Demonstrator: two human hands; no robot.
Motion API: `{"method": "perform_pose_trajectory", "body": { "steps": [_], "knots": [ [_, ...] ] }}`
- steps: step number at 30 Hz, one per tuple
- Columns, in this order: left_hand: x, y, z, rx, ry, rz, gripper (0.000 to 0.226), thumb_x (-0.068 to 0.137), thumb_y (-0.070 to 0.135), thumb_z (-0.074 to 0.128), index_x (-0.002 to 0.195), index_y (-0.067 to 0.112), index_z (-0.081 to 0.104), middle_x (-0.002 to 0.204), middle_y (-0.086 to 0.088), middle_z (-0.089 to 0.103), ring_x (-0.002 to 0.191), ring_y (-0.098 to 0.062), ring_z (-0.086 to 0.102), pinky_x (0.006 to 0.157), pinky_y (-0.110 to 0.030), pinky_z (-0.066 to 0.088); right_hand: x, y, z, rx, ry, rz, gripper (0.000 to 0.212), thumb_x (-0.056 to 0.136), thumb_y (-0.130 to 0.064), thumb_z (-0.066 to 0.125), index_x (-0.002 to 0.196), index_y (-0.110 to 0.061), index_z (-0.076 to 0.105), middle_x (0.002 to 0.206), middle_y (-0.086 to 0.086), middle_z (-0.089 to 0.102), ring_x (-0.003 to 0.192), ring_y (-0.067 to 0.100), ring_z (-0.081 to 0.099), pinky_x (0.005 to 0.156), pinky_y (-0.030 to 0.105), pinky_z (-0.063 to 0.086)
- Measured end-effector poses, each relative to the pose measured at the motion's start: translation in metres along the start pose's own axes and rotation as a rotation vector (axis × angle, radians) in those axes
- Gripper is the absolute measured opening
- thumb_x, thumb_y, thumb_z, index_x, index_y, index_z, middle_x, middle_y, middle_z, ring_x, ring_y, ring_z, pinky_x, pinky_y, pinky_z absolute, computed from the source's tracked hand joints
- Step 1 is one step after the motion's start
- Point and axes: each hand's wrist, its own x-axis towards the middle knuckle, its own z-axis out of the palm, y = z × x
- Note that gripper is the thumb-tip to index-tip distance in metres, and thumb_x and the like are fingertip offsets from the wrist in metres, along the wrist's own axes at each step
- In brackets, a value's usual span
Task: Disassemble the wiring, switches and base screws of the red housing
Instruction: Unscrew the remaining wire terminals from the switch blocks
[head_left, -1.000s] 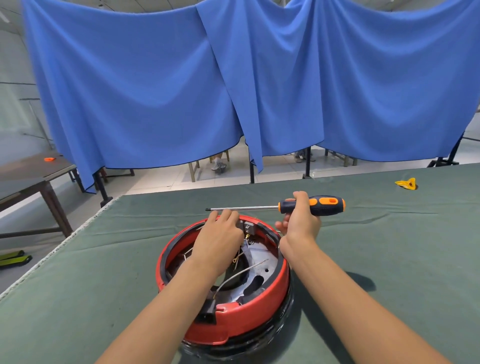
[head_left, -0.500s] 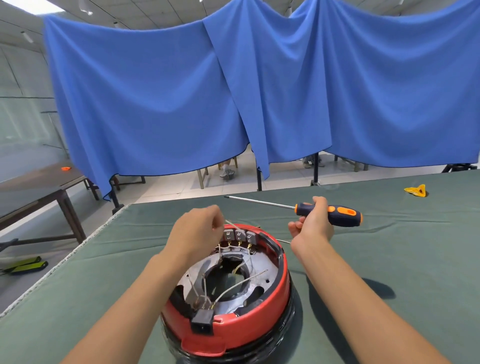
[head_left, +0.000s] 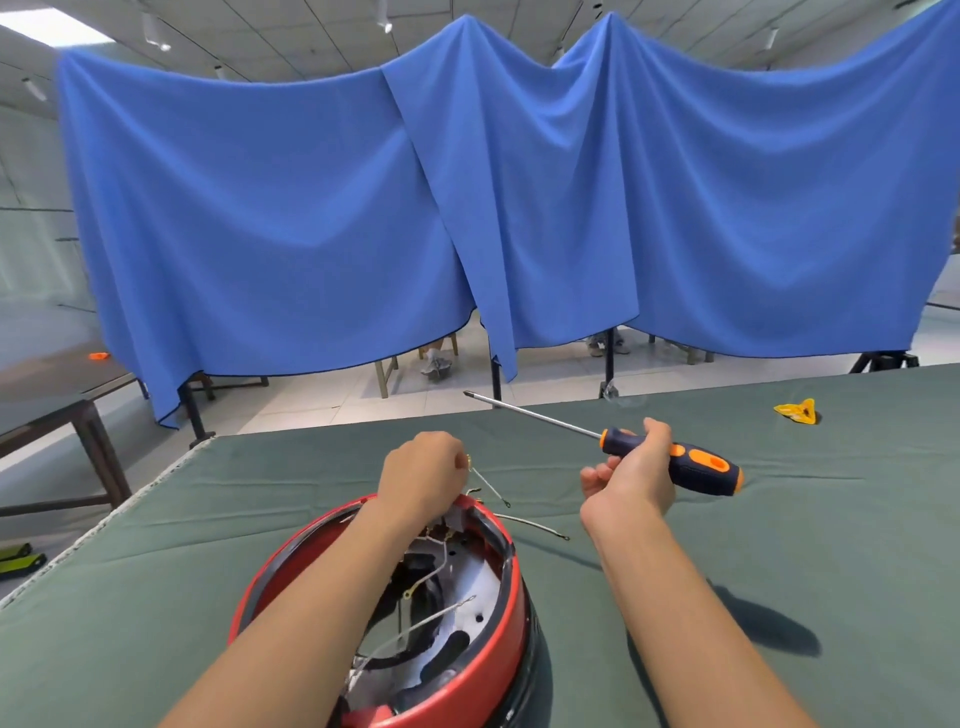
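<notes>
The round red housing (head_left: 511, 613) stands on the green table near its front edge, its open top showing a metal plate, switches at the far rim and loose white wires. My left hand (head_left: 423, 475) is above the far rim, fingers curled, pinching a thin white wire (head_left: 491, 486) whose free end hangs over the table. Another loose wire (head_left: 535, 525) sticks out to the right of the rim. My right hand (head_left: 631, 470) grips a screwdriver (head_left: 685, 462) with a dark blue and orange handle, held above the table right of the housing, with the shaft pointing up and left.
The green cloth table (head_left: 779, 545) stretches right and back. A small yellow part (head_left: 797, 411) lies far right near the back edge. A blue curtain (head_left: 467, 208) hangs behind. A dark table (head_left: 47, 395) stands at left across a floor gap.
My left hand has lifted from inside the housing to above its far rim, pulling a wire up and out. My right hand raised the screwdriver, whose tip now points higher. The view tilted up.
</notes>
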Motion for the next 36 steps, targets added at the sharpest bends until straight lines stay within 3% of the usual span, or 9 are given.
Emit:
{"method": "perform_pose_trajectory", "body": {
  "steps": [6,13,17,20,23,25,28,33,36],
  "knots": [
    [-0.003,-0.013,-0.005,-0.071,-0.029,-0.006,0.028,0.093,0.02,0.046,0.114,0.022,0.064,0.119,0.003,0.063,0.109,-0.022,0.057,0.088,-0.035,0.047,0.0,0.012,0.003,-0.033,-0.014,0.042,0.024,0.082,-0.036,0.06,0.074,-0.014,0.053,0.055,-0.002,0.039,0.043,0.012,0.031,0.037,0.019,0.029],
    [-0.046,-0.053,-0.036,-0.001,0.025,-0.079,0.026,0.091,0.019,0.047,0.111,0.023,0.064,0.117,0.004,0.062,0.108,-0.02,0.055,0.083,-0.033,0.045,-0.007,0.023,0.004,-0.046,-0.068,-0.003,0.024,0.08,-0.033,0.062,0.071,-0.014,0.051,0.051,-0.002,0.038,0.033,0.01,0.027,0.034,0.013,0.021],
    [-0.076,-0.067,-0.043,0.15,-0.092,-0.267,0.027,0.09,0.024,0.043,0.114,0.016,0.053,0.12,-0.005,0.053,0.113,-0.026,0.048,0.085,-0.038,0.043,-0.012,0.028,0.001,-0.084,-0.11,-0.059,0.025,0.079,-0.037,0.062,0.073,-0.014,0.054,0.039,-0.005,0.043,0.03,0.01,0.032,0.034,0.014,0.025],
    [-0.098,-0.059,-0.033,0.237,-0.205,-0.293,0.033,0.09,0.026,0.044,0.12,0.011,0.043,0.126,-0.009,0.046,0.117,-0.029,0.042,0.088,-0.039,0.041,-0.017,0.034,-0.002,-0.147,-0.127,-0.106,0.028,0.079,-0.039,0.061,0.072,-0.013,0.054,0.035,-0.006,0.042,0.028,0.009,0.033,0.034,0.013,0.027],
    [-0.109,-0.05,-0.016,0.357,-0.161,-0.265,0.054,0.089,0.028,0.045,0.136,0.007,0.027,0.134,-0.01,0.038,0.121,-0.03,0.038,0.093,-0.041,0.037,-0.022,0.043,-0.005,-0.188,-0.152,-0.155,0.027,0.08,-0.037,0.061,0.072,-0.013,0.053,0.035,-0.008,0.041,0.027,0.008,0.031,0.032,0.012,0.025],
    [-0.107,-0.052,-0.013,0.325,-0.137,-0.246,0.055,0.091,0.027,0.042,0.138,0.007,0.024,0.137,-0.01,0.035,0.124,-0.03,0.036,0.097,-0.042,0.035,-0.025,0.049,-0.006,-0.192,-0.176,-0.202,0.025,0.08,-0.036,0.063,0.074,-0.014,0.053,0.045,-0.006,0.046,0.032,0.008,0.034,0.034,0.016,0.026],
    [-0.1,-0.062,-0.014,0.218,-0.129,-0.192,0.052,0.093,0.029,0.039,0.14,0.011,0.025,0.142,-0.006,0.033,0.128,-0.027,0.033,0.101,-0.04,0.031,-0.031,0.054,-0.006,-0.184,-0.223,-0.35,0.023,0.078,-0.033,0.066,0.07,-0.015,0.054,0.059,-0.005,0.054,0.047,0.011,0.045,0.049,0.025,0.035],
    [-0.091,-0.074,-0.015,0.097,-0.127,-0.067,0.054,0.089,0.03,0.044,0.141,0.018,0.03,0.146,0.001,0.034,0.13,-0.024,0.032,0.104,-0.038,0.029,-0.039,0.057,-0.008,-0.255,-0.39,-0.793,0.031,0.072,-0.031,0.06,0.059,-0.004,0.055,0.044,-0.012,0.055,0.044,0.001,0.051,0.048,0.008,0.039],
    [-0.086,-0.078,-0.017,0.018,-0.101,-0.021,0.058,0.086,0.026,0.048,0.141,0.021,0.033,0.147,0.003,0.037,0.13,-0.022,0.035,0.104,-0.037,0.031,-0.041,0.06,-0.009,-0.27,-0.454,-0.908,0.026,0.075,-0.024,0.061,0.053,-0.014,0.051,0.043,-0.014,0.055,0.044,-0.001,0.051,0.051,0.009,0.041]
  ]
}}
